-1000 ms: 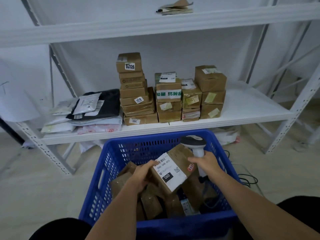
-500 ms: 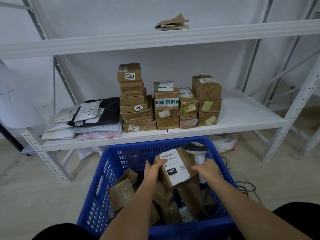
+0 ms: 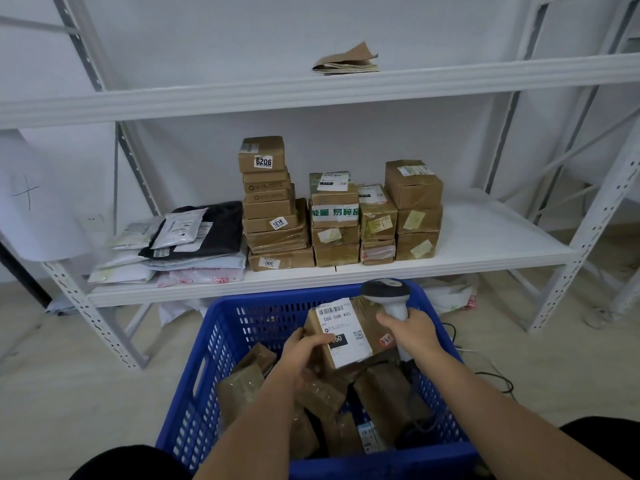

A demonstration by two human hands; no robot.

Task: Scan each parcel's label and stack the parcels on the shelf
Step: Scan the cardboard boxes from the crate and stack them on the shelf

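My left hand grips a brown cardboard parcel by its lower left corner, over the blue basket. Its white label with a barcode faces up toward me. My right hand holds a grey and white handheld scanner by its handle, its head just above the parcel's right top edge. Several more brown parcels lie in the basket. On the white shelf stand stacks of brown boxes.
Flat mailer bags lie piled on the shelf's left part. A folded brown paper packet sits on the upper shelf. Shelf uprights flank both sides. A black cable trails on the floor to the right of the basket.
Both hands have risen with the parcel and scanner. The parcel's label now tilts more upright toward me, and the scanner head sits closer above it.
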